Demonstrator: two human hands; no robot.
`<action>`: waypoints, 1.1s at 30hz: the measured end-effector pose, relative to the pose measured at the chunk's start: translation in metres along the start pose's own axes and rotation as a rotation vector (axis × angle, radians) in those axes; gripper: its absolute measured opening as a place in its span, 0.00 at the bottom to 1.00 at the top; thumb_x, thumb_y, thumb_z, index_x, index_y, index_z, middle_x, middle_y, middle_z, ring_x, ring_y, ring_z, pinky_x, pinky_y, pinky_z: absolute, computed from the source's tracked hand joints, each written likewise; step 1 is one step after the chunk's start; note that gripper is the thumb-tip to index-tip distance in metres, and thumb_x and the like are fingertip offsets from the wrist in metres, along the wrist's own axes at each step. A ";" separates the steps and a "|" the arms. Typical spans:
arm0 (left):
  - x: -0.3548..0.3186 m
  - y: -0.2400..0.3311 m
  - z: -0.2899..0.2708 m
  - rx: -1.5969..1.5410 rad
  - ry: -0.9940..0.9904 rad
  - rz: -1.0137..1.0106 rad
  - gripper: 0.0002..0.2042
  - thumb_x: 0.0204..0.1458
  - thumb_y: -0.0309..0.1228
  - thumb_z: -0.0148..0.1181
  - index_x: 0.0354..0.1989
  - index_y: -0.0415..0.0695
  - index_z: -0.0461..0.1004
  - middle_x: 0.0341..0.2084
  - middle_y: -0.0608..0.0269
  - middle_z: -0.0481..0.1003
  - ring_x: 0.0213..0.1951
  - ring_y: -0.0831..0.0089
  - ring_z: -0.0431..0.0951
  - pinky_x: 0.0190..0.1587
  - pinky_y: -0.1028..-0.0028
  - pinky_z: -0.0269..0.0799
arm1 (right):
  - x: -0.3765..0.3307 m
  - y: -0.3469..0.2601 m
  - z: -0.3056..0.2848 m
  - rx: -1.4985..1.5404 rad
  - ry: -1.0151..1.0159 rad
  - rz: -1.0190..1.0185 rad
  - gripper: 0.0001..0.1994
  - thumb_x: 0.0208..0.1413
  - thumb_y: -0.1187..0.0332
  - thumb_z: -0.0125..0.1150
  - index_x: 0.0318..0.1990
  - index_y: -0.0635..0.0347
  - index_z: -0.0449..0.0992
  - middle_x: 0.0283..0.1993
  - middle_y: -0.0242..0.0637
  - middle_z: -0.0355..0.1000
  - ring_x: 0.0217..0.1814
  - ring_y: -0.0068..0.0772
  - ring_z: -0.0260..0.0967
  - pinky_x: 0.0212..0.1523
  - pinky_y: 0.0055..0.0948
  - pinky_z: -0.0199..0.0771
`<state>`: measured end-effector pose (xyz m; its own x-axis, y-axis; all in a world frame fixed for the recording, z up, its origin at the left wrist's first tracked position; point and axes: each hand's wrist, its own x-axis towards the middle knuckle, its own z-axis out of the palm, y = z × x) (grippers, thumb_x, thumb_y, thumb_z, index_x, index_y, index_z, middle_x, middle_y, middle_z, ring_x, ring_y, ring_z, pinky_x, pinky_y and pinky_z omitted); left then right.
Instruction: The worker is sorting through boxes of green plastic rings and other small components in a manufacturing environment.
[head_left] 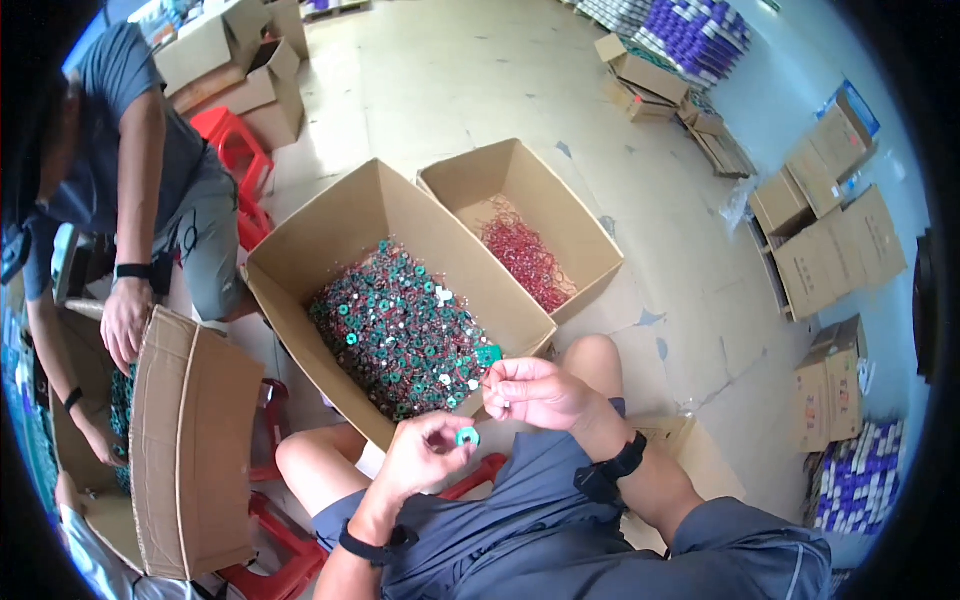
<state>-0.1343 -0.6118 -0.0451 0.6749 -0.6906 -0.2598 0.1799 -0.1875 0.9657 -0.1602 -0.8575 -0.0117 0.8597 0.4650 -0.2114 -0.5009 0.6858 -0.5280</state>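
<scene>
My left hand pinches a small green ring between thumb and fingertips, just in front of a large open cardboard box. Close by on the right, my right hand is closed in a pinch; a tiny pale bit shows at its fingers, too small to name. A bright green piece is beside those fingertips, and I cannot tell whether it is held or lies in the box. Inside the box is a heap of green rings mixed with reddish and white small parts.
A second open box holds thin red pieces. At left, a co-worker's hand rests on another carton; other arms reach into it. Red stools stand nearby. Cartons and purple-white stacks line the right side.
</scene>
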 end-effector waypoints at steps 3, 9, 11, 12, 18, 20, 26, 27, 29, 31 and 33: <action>-0.012 0.024 -0.001 0.129 -0.059 -0.095 0.13 0.50 0.24 0.69 0.44 0.36 0.79 0.33 0.68 0.80 0.35 0.84 0.77 0.41 0.80 0.76 | -0.015 0.009 -0.006 0.119 0.063 0.011 0.05 0.64 0.72 0.57 0.45 0.59 0.72 0.39 0.32 0.72 0.43 0.27 0.71 0.46 0.27 0.71; -0.042 0.022 -0.049 0.038 0.151 -0.095 0.07 0.51 0.20 0.64 0.39 0.35 0.80 0.32 0.69 0.80 0.33 0.84 0.77 0.38 0.82 0.75 | -0.012 0.002 -0.049 0.186 0.395 0.126 0.03 0.62 0.72 0.60 0.41 0.58 0.73 0.33 0.30 0.73 0.33 0.27 0.71 0.37 0.26 0.74; -0.050 0.026 -0.057 0.127 0.180 -0.092 0.07 0.51 0.19 0.64 0.39 0.35 0.79 0.32 0.67 0.79 0.33 0.83 0.77 0.38 0.81 0.75 | -0.005 -0.017 -0.071 0.178 0.373 0.072 0.01 0.62 0.73 0.60 0.39 0.57 0.74 0.31 0.30 0.73 0.33 0.27 0.72 0.36 0.25 0.74; -0.054 0.027 -0.057 0.102 0.199 -0.112 0.08 0.52 0.19 0.64 0.40 0.34 0.78 0.33 0.67 0.79 0.34 0.83 0.77 0.39 0.81 0.75 | -0.001 -0.030 -0.091 0.171 0.320 0.053 0.01 0.62 0.72 0.60 0.39 0.57 0.74 0.34 0.31 0.74 0.35 0.28 0.73 0.39 0.27 0.74; -0.078 0.029 -0.026 -0.039 0.280 -0.043 0.10 0.53 0.20 0.64 0.43 0.34 0.77 0.32 0.67 0.79 0.33 0.82 0.77 0.36 0.83 0.73 | 0.034 -0.100 -0.096 -0.122 0.824 -0.177 0.21 0.64 0.64 0.61 0.60 0.58 0.66 0.53 0.39 0.73 0.49 0.28 0.73 0.47 0.28 0.76; -0.083 0.030 -0.016 0.224 0.310 -0.023 0.14 0.48 0.23 0.67 0.44 0.36 0.78 0.30 0.65 0.79 0.30 0.82 0.75 0.32 0.80 0.72 | 0.022 -0.078 -0.056 -0.328 0.561 -0.228 0.21 0.64 0.62 0.62 0.61 0.57 0.67 0.53 0.38 0.73 0.50 0.29 0.73 0.47 0.28 0.75; -0.081 0.065 0.038 0.462 0.453 0.231 0.19 0.42 0.21 0.69 0.47 0.40 0.78 0.32 0.61 0.77 0.30 0.75 0.75 0.35 0.77 0.72 | -0.036 0.029 0.075 -1.466 0.037 -0.413 0.13 0.60 0.66 0.63 0.48 0.64 0.76 0.48 0.41 0.76 0.50 0.40 0.75 0.46 0.35 0.75; -0.084 0.063 0.042 0.492 0.459 0.255 0.21 0.42 0.21 0.71 0.49 0.39 0.78 0.35 0.60 0.78 0.31 0.74 0.75 0.35 0.76 0.73 | -0.040 0.038 0.077 -1.545 0.071 -0.377 0.12 0.58 0.67 0.64 0.45 0.65 0.77 0.47 0.42 0.76 0.49 0.42 0.75 0.46 0.36 0.75; -0.088 0.058 0.049 0.582 0.465 0.301 0.23 0.42 0.23 0.73 0.50 0.40 0.77 0.36 0.59 0.78 0.32 0.71 0.76 0.36 0.74 0.74 | -0.040 0.058 0.070 -1.257 0.226 -0.319 0.08 0.57 0.68 0.64 0.40 0.64 0.78 0.34 0.42 0.78 0.33 0.41 0.78 0.36 0.35 0.76; -0.093 0.059 0.053 0.611 0.428 0.276 0.23 0.42 0.25 0.74 0.50 0.39 0.77 0.38 0.57 0.79 0.35 0.67 0.77 0.38 0.72 0.75 | -0.043 0.068 0.068 -1.182 0.296 -0.264 0.07 0.57 0.69 0.64 0.37 0.64 0.77 0.31 0.43 0.77 0.29 0.38 0.77 0.31 0.34 0.74; -0.097 0.057 0.055 0.722 0.428 0.311 0.23 0.43 0.25 0.74 0.50 0.38 0.77 0.38 0.54 0.78 0.37 0.64 0.77 0.41 0.70 0.75 | -0.048 0.071 0.065 -1.210 0.311 -0.226 0.07 0.58 0.69 0.63 0.37 0.64 0.77 0.30 0.43 0.77 0.28 0.37 0.76 0.31 0.34 0.74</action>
<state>-0.2285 -0.5939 0.0348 0.8534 -0.4907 0.1759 -0.4522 -0.5289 0.7182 -0.2432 -0.7951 0.0141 0.9831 0.1418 -0.1155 -0.0700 -0.2918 -0.9539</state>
